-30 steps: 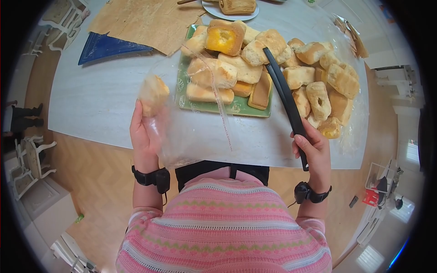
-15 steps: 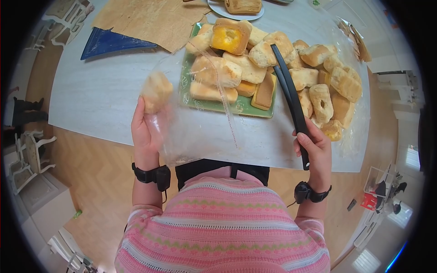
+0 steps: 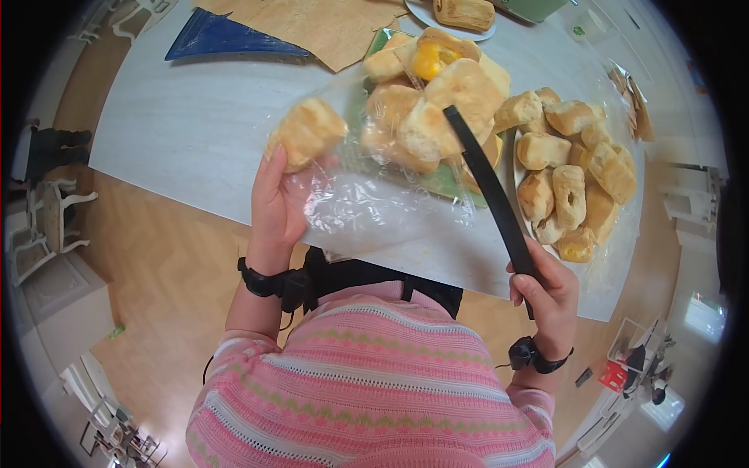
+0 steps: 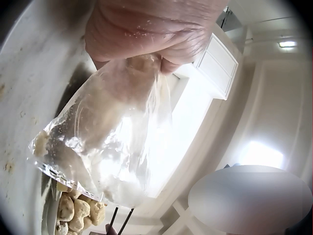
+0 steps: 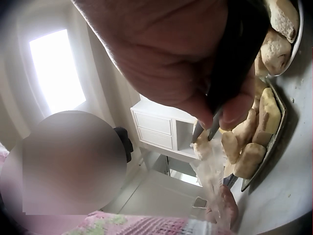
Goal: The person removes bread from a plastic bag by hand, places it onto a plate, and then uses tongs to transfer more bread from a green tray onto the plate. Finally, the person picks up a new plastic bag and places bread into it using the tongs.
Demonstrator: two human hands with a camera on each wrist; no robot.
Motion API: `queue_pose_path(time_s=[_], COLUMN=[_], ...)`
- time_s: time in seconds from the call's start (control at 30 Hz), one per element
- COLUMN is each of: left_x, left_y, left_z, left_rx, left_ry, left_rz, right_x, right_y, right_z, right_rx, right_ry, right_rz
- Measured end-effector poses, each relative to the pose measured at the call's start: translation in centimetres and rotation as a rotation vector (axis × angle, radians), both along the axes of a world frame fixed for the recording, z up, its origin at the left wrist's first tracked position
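Observation:
In the head view my left hand [image 3: 275, 207] grips a clear plastic bag [image 3: 355, 207] with a bread roll [image 3: 308, 134] inside it, the thumb along the roll's side. The bag spreads to the right, overlapping the green tray [image 3: 449, 186]. My right hand [image 3: 550, 285] grips black tongs [image 3: 499, 207] by the handle end. Between the tong tips is a large pale bread roll [image 3: 460, 97], raised over the tray near the bag's open side. In the right wrist view that roll [image 5: 201, 146] hangs from the tongs beside the bag [image 5: 212, 178].
Several rolls, one with a yellow filling [image 3: 433, 58], lie on the green tray. To the right, more bread [image 3: 571, 195] is heaped on a white plate [image 3: 511, 152]. Brown paper [image 3: 312, 27] and a blue tray [image 3: 226, 37] lie at the back left. A small plate [image 3: 477, 34] holds another roll.
The tongs have lifted the large roll off the heap on the tray and brought it left toward the bag. My left hand has moved right and up with the bag.

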State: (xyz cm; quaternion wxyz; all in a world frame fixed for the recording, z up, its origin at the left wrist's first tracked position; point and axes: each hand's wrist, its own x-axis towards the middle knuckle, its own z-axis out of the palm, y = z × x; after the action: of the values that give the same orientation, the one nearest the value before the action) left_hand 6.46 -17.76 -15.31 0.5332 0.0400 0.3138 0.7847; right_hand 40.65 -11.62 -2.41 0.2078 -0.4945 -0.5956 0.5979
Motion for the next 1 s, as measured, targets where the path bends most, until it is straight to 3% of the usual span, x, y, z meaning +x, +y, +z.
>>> queue_pose_path(time_s=[0.2, 0.27, 0.47, 0.53, 0.63, 0.77, 1.0], left_x=[0.8, 1.5, 2.4, 2.7, 3.0, 2.8, 2.5], left_y=[-0.7, -0.5, -0.1, 0.0, 0.1, -0.1, 0.0], left_z=[-0.6, -0.3, -0.4, 0.0, 0.1, -0.2, 0.2], left_rx=[0.086, 0.017, 0.110, 0.152, 0.188, 0.213, 0.134], left_ry=[0.113, 0.058, -0.039, -0.117, -0.234, -0.247, -0.355], left_rz=[-0.092, 0.002, 0.006, -0.017, -0.050, -0.130, -0.101], right_x=[-1.5, -1.9, -3.0, -3.1, -3.2, -2.9, -2.6], right_y=[0.5, 0.6, 1.2, 1.3, 1.7, 2.1, 3.3], right_z=[0.5, 0.8, 2.5, 2.7, 3.8, 5.0, 6.2], right_rx=[0.040, 0.048, 0.033, 0.228, 0.335, 0.334, 0.364], right_ry=[-0.081, -0.108, -0.242, -0.297, -0.360, -0.399, -0.449], right_rz=[0.161, 0.218, 0.358, 0.429, 0.499, 0.456, 0.487])
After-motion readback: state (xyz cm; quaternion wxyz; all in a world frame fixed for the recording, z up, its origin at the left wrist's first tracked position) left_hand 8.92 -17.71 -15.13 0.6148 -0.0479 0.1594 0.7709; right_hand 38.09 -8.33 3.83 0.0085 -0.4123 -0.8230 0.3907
